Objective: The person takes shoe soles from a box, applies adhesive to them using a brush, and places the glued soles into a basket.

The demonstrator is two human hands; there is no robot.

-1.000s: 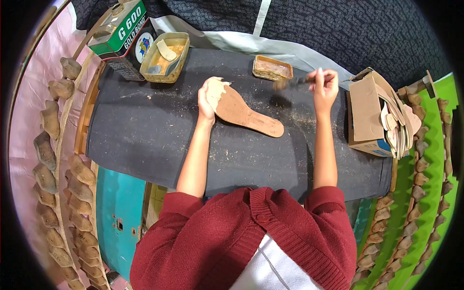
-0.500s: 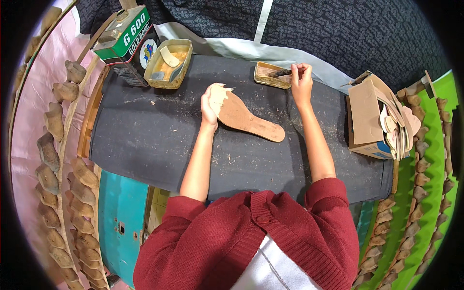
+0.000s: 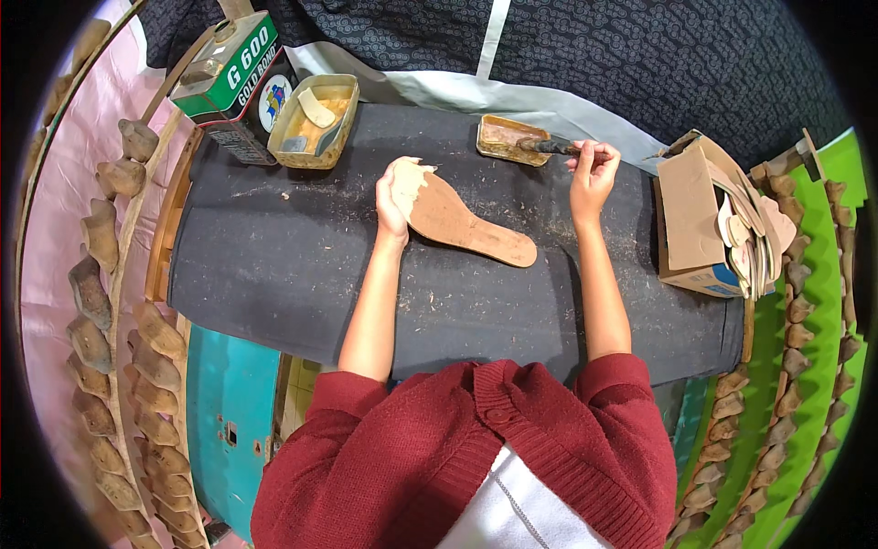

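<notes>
A brown shoe insole (image 3: 466,222) is gripped at its broad toe end by my left hand (image 3: 393,197). That end carries a pale cream patch with a ragged edge; the narrow heel points right, toward me. Between the fingers of my right hand (image 3: 594,174) is the handle of a dark brush (image 3: 552,146). Its tip reaches into a small yellowish rectangular tub (image 3: 491,149) near the table's far edge, and the tip itself is hard to make out against the contents.
A larger tub (image 3: 340,137) holding cut pieces stands far left beside a green and black metal can (image 3: 240,87). On the right, a cardboard box (image 3: 688,215) is packed with insole shapes. Racks of wooden shoe lasts (image 3: 90,284) line both sides. Debris dots the dark table cover (image 3: 302,274).
My right hand has shifted right and slightly nearer, tilting the brush flatter with more of its handle showing. My left hand and the insole have barely moved.
</notes>
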